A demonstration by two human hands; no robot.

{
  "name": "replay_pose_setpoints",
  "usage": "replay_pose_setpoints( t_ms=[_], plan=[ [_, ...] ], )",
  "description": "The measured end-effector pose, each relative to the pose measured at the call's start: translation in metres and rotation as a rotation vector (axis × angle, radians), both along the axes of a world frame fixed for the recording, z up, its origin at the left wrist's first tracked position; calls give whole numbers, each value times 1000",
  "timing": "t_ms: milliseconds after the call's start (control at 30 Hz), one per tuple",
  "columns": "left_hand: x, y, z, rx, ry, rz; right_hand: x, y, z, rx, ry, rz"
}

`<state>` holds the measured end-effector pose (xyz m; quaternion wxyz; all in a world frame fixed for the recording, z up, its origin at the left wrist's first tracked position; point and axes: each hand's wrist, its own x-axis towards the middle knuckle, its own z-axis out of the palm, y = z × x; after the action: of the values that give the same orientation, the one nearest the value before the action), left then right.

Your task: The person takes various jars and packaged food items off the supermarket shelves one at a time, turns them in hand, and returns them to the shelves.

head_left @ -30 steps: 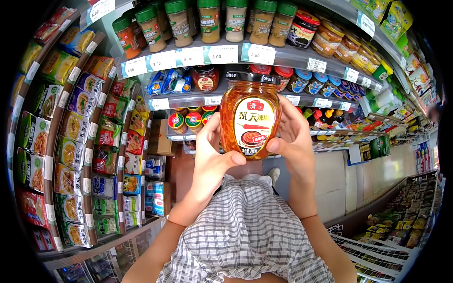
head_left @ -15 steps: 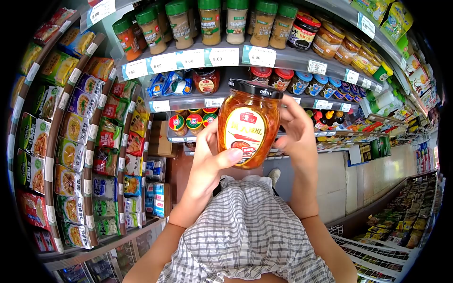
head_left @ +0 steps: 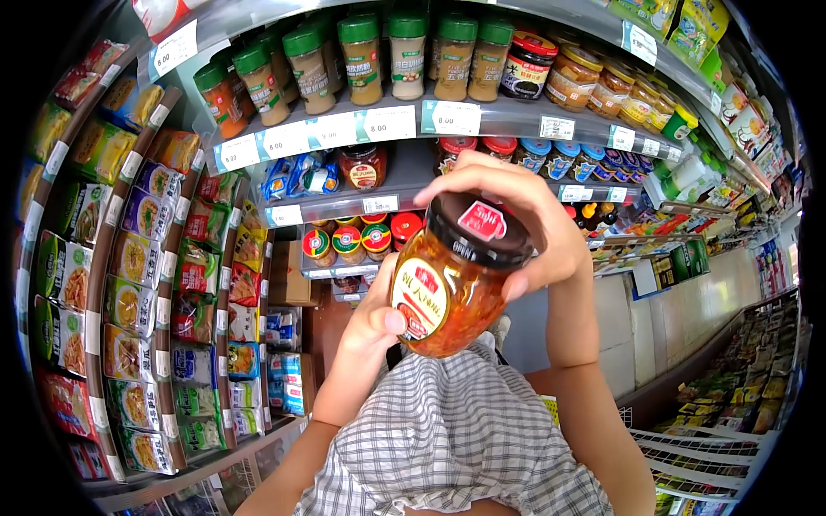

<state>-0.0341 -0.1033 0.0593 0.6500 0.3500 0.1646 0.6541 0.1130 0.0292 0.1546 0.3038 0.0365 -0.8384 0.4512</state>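
A glass jar of chili sauce is tilted in front of me, its yellow-and-red label facing left. My left hand grips the lower left side, with the thumb on the label. Around the black lid curls my right hand, its fingers over the far edge and its thumb at the lid's right rim. The lid sits on the jar, and its top shows a red sticker. On the shelf behind stands a similar dark-lidded jar.
Green-capped spice bottles line the upper shelf, above price tags. Red-lidded jars stand lower down. Bagged noodles fill the racks at left. A white wire rack is at lower right.
The jar has tipped so its lid top shows, and has moved slightly lower. My right hand has gone from beside the jar to around its lid.
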Motion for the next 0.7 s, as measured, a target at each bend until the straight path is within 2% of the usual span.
replay_pose_setpoints(
  t_ms=[33, 133, 267, 333, 433, 533, 567, 600, 667, 700],
  plan=[
    [-1, 9, -8, 115, -44, -88, 0, -2, 3, 76, 16, -17],
    [-19, 33, -52, 210, 99, -189, -2, -12, 8, 264, 45, -91],
    [-34, 40, -72, 263, 196, -178, -3, -37, 14, 289, 54, -131],
    [-31, 38, -63, 253, 196, -113, 0, -47, 12, 338, 29, -249],
    [-8, 26, -32, 185, 175, 340, 2, -56, 12, 407, 14, -418],
    [-22, 17, -11, 554, 716, 959, 2, -56, 9, 476, 13, -545],
    [-26, 9, -2, 676, 925, 1086, 1, -55, 7, 489, 26, -569],
    [-22, 4, 3, 717, 996, 1201, 1, -55, 7, 496, 35, -600],
    [-10, -4, 6, 697, 1022, 1350, -1, -55, 6, 511, 53, -657],
    [-3, -7, 2, 628, 1026, 1342, -3, -55, 6, 504, 63, -678]
  ],
)
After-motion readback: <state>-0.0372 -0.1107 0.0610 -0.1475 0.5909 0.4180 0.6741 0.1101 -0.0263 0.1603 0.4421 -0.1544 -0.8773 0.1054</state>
